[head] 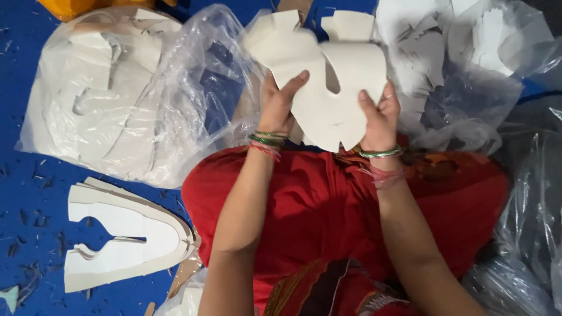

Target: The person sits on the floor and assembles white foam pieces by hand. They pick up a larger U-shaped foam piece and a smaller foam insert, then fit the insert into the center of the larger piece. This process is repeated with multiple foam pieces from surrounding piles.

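Both hands hold up a flat white cut-out sheet with a keyhole slot [333, 82] above the red-clothed lap [328, 205]: the left hand [280, 105] pinches its left edge, thumb on the face, and the right hand [379, 114] clamps its lower right edge. The piece seems to be mid-handling, being checked or separated. A stack of like white pieces [126, 237] lies on the blue floor [23, 193], left; adding to it would call for aligned edges.

Blue floor covering [23, 193] strewn with small pale scraps
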